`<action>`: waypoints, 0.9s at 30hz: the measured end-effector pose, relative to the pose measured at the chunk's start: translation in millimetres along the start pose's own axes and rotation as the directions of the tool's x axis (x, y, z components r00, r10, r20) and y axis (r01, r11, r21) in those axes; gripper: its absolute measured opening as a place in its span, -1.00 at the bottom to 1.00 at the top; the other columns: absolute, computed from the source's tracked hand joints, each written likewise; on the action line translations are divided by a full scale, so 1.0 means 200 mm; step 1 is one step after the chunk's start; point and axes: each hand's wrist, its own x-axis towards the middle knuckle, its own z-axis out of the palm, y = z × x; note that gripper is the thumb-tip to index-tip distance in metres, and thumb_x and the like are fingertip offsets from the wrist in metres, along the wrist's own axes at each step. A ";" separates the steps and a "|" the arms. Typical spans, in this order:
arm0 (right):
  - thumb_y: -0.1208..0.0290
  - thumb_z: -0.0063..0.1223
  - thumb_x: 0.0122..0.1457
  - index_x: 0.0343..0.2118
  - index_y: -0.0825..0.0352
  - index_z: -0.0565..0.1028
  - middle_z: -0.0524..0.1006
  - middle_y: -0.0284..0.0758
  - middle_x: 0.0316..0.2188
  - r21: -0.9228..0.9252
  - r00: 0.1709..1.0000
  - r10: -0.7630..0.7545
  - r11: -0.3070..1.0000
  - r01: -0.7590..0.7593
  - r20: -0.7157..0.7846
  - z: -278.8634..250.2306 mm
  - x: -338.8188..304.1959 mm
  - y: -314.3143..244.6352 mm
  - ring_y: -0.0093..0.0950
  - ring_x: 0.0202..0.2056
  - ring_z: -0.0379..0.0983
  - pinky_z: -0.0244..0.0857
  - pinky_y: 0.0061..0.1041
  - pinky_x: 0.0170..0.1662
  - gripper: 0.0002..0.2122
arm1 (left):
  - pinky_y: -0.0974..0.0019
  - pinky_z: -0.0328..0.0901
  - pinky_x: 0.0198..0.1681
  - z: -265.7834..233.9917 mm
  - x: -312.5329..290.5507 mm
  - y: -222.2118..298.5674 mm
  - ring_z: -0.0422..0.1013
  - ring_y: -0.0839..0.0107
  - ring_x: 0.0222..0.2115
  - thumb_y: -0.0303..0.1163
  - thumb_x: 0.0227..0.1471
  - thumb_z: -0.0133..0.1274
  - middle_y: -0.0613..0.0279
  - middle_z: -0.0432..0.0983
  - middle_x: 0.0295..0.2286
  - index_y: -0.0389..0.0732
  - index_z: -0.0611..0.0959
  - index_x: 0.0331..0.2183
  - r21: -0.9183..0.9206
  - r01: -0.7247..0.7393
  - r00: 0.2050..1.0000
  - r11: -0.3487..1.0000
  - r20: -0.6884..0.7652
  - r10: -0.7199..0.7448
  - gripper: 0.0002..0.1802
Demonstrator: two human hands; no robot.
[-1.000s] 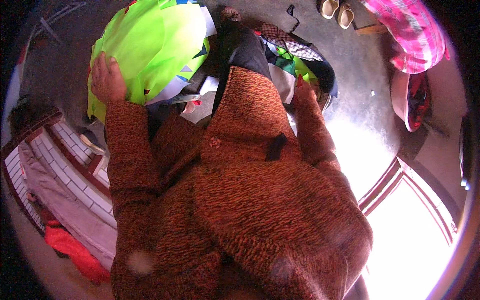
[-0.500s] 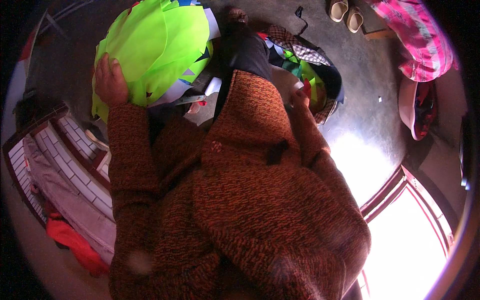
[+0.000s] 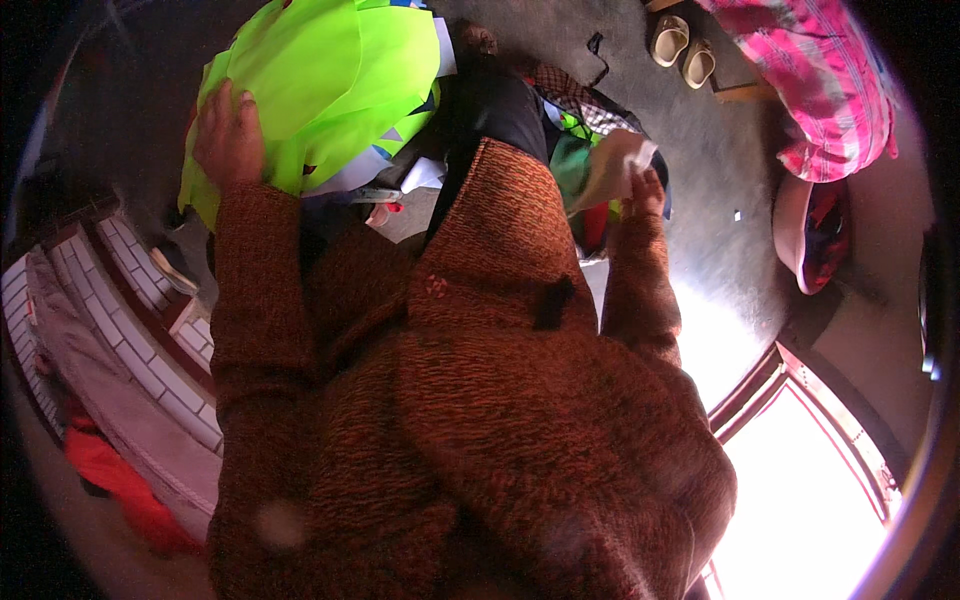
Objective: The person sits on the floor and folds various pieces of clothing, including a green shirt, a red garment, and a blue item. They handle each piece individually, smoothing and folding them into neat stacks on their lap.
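A broad heap of bright yellow-green fabric pieces lies at the upper left, with white and dark pieces poking out at its right side. My left hand rests on its left edge, fingers stretched out and holding nothing. On the right, my right hand grips a pale piece of cloth by its edge. That cloth hangs over a container lined with checked fabric, hiding much of what lies inside. Green cloth and some red show around it.
Beige clogs stand on the grey floor at the upper right. A pink checked cloth hangs above a pink basin. White brickwork is at the left, and a bright doorway at the lower right.
My right hand has lifted the pale cloth up and rightward from the container's near side. My left hand stays on the yellow-green heap. The whole view has shifted slightly.
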 end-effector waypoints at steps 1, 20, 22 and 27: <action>0.51 -0.04 0.11 -0.13 0.33 0.40 0.47 -0.29 -0.19 -0.014 0.998 -0.026 1.000 0.027 0.061 0.09 -0.03 -0.09 -0.45 -0.19 0.42 0.32 -0.50 -0.16 -0.76 | 0.02 0.05 0.05 -0.01 -0.01 -0.02 0.20 0.14 0.01 -0.05 0.05 -0.27 0.13 0.26 0.01 -0.06 0.38 0.00 0.036 -0.004 1.000 0.999 -0.010 0.005 -0.49; 0.39 -0.05 0.09 -0.17 0.42 0.39 0.45 -0.30 -0.30 0.041 0.468 -0.266 0.898 0.437 0.843 2.04 -0.73 -0.54 -0.48 -0.28 0.40 0.30 -0.52 -0.20 -0.73 | -0.20 -0.09 0.06 0.00 -0.08 0.03 0.10 0.13 0.07 -0.03 -0.05 -0.11 0.12 0.25 0.00 -0.07 0.43 -0.07 0.007 0.098 0.982 0.995 -0.163 -0.095 -0.49; 0.39 -0.09 0.13 -0.21 0.39 0.43 0.46 -0.37 -0.33 0.025 0.383 -0.231 0.881 0.473 0.894 2.23 -0.90 -0.34 -0.54 -0.31 0.39 0.27 -0.59 -0.23 -0.78 | -0.21 -0.10 0.06 0.00 -0.08 0.03 0.08 0.15 0.08 -0.02 -0.03 -0.13 0.13 0.22 0.03 -0.04 0.39 -0.02 0.014 0.113 0.988 0.993 -0.108 -0.111 -0.46; 0.29 -0.13 0.18 -0.14 0.33 0.44 0.48 -0.27 -0.22 0.108 0.016 -0.207 0.575 0.811 0.978 2.34 -0.87 0.25 -0.42 -0.15 0.37 0.20 -0.46 -0.10 -0.73 | 0.04 -0.06 0.13 0.05 -0.13 0.03 0.06 0.23 0.09 -0.07 0.04 -0.19 0.17 0.15 0.06 -0.08 0.27 0.05 0.078 0.099 0.995 0.992 -0.006 -0.099 -0.45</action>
